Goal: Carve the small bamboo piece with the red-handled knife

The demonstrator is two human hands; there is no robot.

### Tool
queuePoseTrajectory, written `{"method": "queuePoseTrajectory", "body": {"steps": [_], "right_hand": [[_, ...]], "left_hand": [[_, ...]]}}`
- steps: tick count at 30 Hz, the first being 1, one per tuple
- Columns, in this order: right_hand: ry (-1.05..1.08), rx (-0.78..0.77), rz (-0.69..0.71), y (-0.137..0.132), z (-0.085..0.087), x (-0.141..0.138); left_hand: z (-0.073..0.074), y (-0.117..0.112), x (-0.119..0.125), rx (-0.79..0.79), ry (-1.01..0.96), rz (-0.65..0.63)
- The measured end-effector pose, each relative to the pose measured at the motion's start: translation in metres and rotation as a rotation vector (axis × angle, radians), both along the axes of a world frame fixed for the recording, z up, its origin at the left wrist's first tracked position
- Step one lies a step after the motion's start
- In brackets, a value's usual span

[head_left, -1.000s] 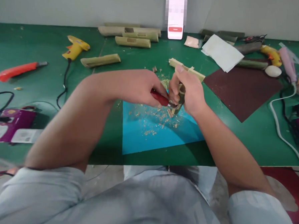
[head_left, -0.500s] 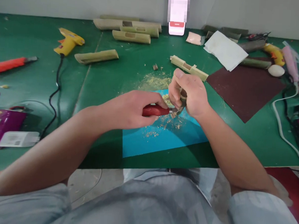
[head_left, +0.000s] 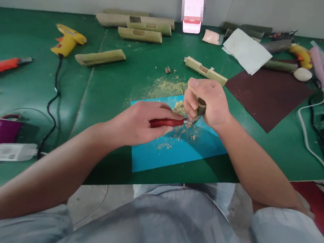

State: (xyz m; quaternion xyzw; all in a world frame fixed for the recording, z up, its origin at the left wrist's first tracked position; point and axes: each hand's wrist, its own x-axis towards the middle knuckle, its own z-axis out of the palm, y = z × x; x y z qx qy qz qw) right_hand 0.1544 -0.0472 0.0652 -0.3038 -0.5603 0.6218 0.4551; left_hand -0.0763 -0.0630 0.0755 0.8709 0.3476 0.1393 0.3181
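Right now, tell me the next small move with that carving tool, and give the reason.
Probably one more short, shallow push of the red-handled carving tool, directed away from the fingers. The left hand holds its tip at the lower end of the small bamboo piece, which the right hand grips closely. Shavings on the blue sheet suggest carving is underway.

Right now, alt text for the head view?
The left hand presses a red-handled carving tool into a small bamboo piece gripped by the right hand, over a shavings-strewn blue sheet on a green table.
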Motion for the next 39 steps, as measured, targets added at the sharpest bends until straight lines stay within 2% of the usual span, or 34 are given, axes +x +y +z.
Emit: {"method": "queuePoseTrajectory", "body": {"steps": [5,8,13,22,26,32,34,36,39], "right_hand": [[-0.122,-0.007,0.021,-0.001,0.005,0.001],[-0.178,-0.054,-0.036,-0.001,0.005,-0.002],[-0.134,-0.069,-0.129,-0.001,0.004,-0.006],[-0.083,-0.088,-0.251,-0.011,0.009,-0.015],[-0.122,-0.11,-0.35,-0.015,0.01,-0.02],[-0.054,-0.029,-0.403,-0.018,0.011,-0.023],[-0.071,-0.022,-0.365,-0.019,0.013,-0.023],[-0.08,-0.017,-0.426,-0.02,0.015,-0.025],[-0.065,-0.034,-0.47,-0.021,0.014,-0.026]], "left_hand": [[-0.008,0.0,0.001,-0.017,-0.052,0.004],[-0.011,-0.003,0.005,-0.019,-0.075,0.043],[-0.013,-0.01,0.015,-0.087,-0.052,0.158],[-0.026,-0.022,0.019,-0.021,-0.148,0.235],[-0.03,-0.026,0.021,0.012,-0.198,0.238],[-0.037,-0.046,0.026,0.126,-0.167,0.274],[-0.037,-0.05,0.028,0.142,-0.138,0.289],[-0.035,-0.048,0.028,0.1,-0.124,0.308],[-0.03,-0.035,0.027,-0.071,-0.148,0.329]]}}
